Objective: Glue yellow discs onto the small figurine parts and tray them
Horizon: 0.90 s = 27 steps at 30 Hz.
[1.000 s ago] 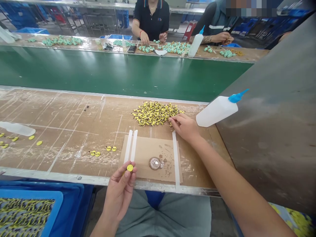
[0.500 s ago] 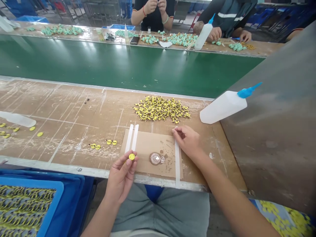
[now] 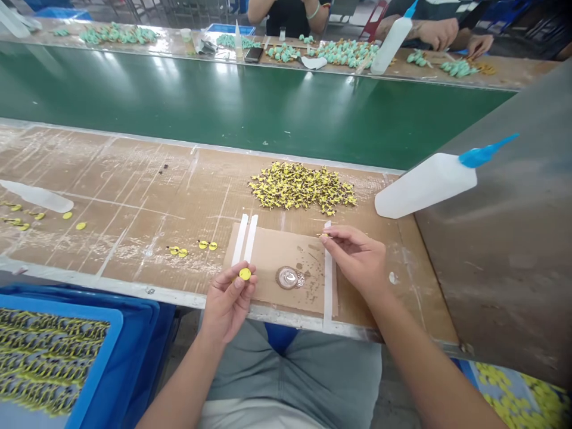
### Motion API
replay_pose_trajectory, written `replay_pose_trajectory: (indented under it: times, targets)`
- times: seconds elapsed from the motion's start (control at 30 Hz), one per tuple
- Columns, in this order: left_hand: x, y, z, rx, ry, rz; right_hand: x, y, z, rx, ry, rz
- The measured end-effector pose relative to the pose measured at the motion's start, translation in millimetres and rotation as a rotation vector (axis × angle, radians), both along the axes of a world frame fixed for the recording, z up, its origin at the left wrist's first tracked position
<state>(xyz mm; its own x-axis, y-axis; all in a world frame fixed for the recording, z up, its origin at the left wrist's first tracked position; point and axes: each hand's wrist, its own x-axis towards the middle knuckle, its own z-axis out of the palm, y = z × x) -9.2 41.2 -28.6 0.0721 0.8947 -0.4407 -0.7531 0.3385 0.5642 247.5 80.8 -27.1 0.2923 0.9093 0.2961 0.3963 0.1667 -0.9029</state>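
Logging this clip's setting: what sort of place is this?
Probably a hand-assembly workshop: a long green conveyor belt, a heap of small yellow parts on the cardboard-covered bench, and a white squeeze bottle with a blue nozzle.

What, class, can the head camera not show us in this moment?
In the head view:
small yellow piece: mostly hidden by the fingers of the right hand
yellow disc: underside hidden by the left hand
blue crate: cut off by the lower edge
co-worker: cut off by the top edge
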Motion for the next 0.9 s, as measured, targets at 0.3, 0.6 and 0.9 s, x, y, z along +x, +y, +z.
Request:
replay_pose_trajectory:
  times: [0.3, 0.6, 0.9]
  targets:
    - [0, 2, 1.0, -0.012, -0.020, -0.015, -24, -11, 5.7, -0.132, 0.457, -0.068]
    - [-1, 0, 1.1, -0.012, -0.028, -0.032, -40, -32, 4.8, -0.037, 0.285, 0.019]
    - [2, 0, 2.7, -0.048, -0.017, -0.020, -51, -36, 6.9, 0.243, -0.082, 0.230]
